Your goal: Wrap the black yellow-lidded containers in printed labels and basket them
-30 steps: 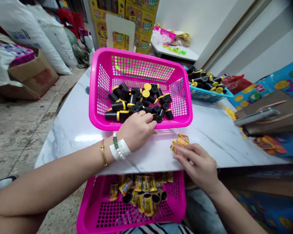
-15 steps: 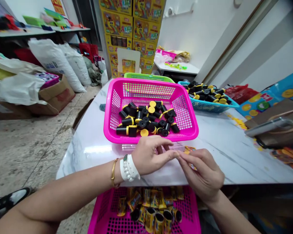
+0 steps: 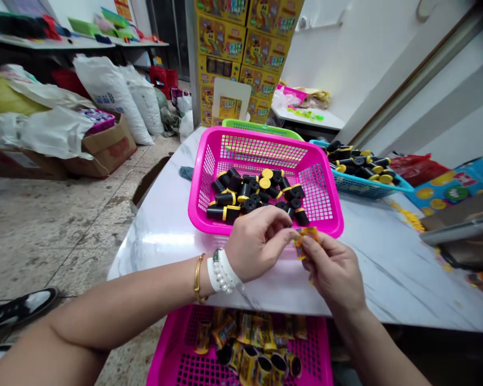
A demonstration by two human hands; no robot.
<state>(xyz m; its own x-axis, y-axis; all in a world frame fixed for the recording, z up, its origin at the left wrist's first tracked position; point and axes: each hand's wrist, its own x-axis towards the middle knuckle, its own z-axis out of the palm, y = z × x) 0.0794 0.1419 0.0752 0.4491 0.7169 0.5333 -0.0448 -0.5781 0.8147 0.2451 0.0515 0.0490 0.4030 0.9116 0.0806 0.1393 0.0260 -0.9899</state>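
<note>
A small yellow-orange printed plastic sleeve (image 3: 307, 236) is pinched between the thumb and fingers of my right hand (image 3: 338, 271). My left hand (image 3: 257, 244), with bracelets at the wrist, has its fingers curled and its thumb tip at the sleeve's left edge. Both hands are above the table's front part, just before a pink basket (image 3: 195, 206). In that basket lie several black cylinders with yellow caps (image 3: 225, 198). Below the table edge, a second pink basket (image 3: 165, 354) holds several black cylinders in printed yellow sleeves (image 3: 249, 359).
A blue basket (image 3: 358, 187) of black cylinders stands at the right on the marbled table (image 3: 156, 252). A green basket (image 3: 261, 127) sits behind the pink one. Stacked yellow boxes (image 3: 261, 53) rise at the back. White sacks (image 3: 108, 96) and a cardboard box (image 3: 108, 147) occupy the left floor.
My right hand has raised and turned the sleeve, so more of its printed face shows. The left fingers have curled in more. The whole view has shifted slightly.
</note>
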